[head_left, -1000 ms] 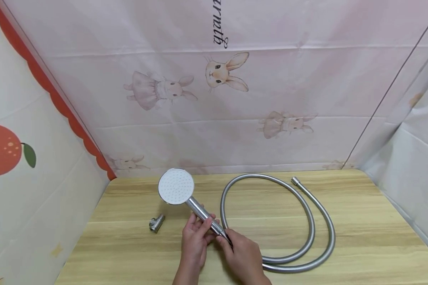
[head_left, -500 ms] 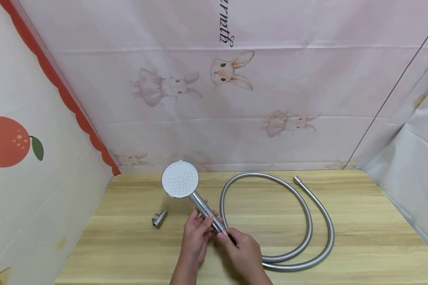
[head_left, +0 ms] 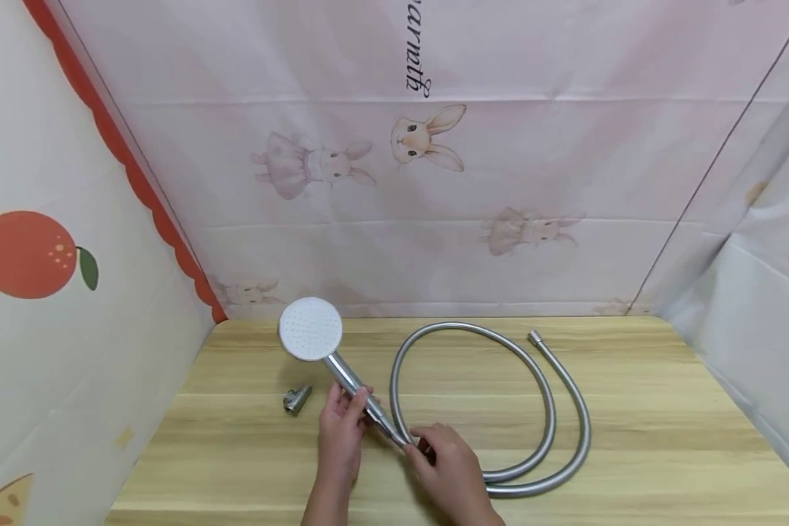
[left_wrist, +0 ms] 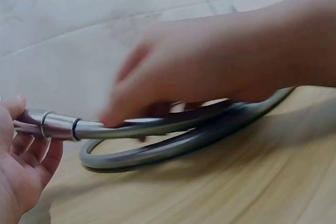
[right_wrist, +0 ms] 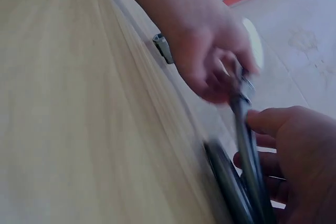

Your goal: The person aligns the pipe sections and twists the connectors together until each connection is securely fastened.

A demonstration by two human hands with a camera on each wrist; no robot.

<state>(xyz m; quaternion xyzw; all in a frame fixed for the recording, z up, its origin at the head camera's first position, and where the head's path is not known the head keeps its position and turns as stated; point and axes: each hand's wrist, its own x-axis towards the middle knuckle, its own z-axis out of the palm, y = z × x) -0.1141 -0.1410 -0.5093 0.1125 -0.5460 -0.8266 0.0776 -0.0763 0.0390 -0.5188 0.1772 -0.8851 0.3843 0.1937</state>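
Note:
A chrome hand shower (head_left: 310,329) is raised over the left half of the table in the head view, its round white spray face toward me. My left hand (head_left: 343,431) grips its handle, thumb on top. A grey metal shower hose (head_left: 587,431) runs from the handle's lower end. Just below that joint my right hand (head_left: 450,467) pinches the hose between thumb and fingers. The left wrist view shows the collar (left_wrist: 60,126) where hose and handle meet, between the two hands. Part of the hose is hidden behind my right hand.
A small chrome fitting (head_left: 296,400) lies on the wood-grain table (head_left: 664,438) left of my left hand. The hose lies in a loop on the right, its free end (head_left: 535,337) near the back edge. Printed cloth walls (head_left: 342,263) enclose the table.
The hand shower has shifted left with my left hand. My right hand has slid off the joint down onto the hose, so the handle's lower end now shows. The head view has shifted slightly.

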